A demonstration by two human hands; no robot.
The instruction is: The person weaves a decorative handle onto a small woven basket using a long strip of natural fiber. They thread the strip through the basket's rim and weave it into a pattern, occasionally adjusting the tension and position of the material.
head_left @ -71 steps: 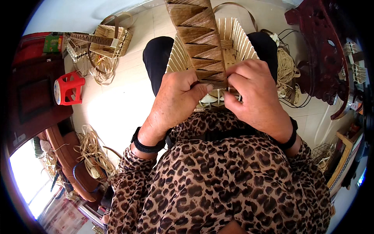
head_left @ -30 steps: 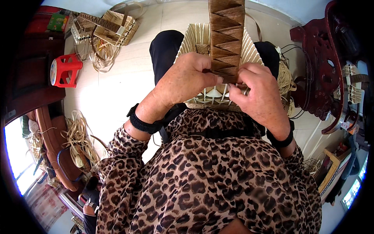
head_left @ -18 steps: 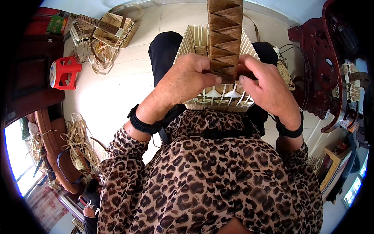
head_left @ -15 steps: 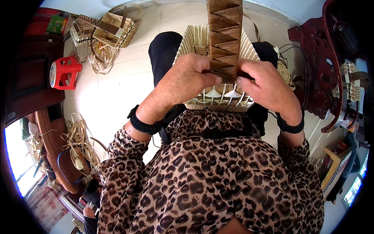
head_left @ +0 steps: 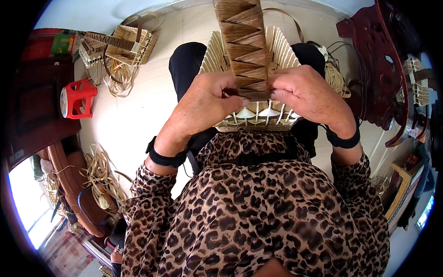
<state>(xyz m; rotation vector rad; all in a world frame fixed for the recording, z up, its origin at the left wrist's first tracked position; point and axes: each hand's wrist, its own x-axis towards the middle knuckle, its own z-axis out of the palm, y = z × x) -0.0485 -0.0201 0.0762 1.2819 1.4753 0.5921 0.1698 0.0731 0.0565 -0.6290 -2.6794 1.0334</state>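
Note:
A pale woven basket (head_left: 282, 46) with white lacing along its sides sits between my knees. Over it rises a wide brown handle (head_left: 248, 51), wrapped in a zigzag pattern, its lower end at the basket's near rim. My left hand (head_left: 205, 99) is closed at the left edge of that lower end, thumb tip on its bottom. From the other side my right hand (head_left: 307, 94) pinches the handle's right edge, thumb and fingers pressed together. The inner fingers of both hands are partly hidden behind the handle. White fan-shaped pieces show on the near wall just below my thumbs.
A red stool (head_left: 79, 98) stands on the tiled floor to the left. Beyond it lie finished-looking baskets (head_left: 134, 41) and loose strips. More pale strips (head_left: 101, 175) hang over brown furniture at lower left. Dark carved wooden furniture (head_left: 376, 69) stands on the right, near a strip bundle (head_left: 336, 79).
The handle has shifted left in view and its top now leans left. Both hands have moved a little left with it, staying at its lower end.

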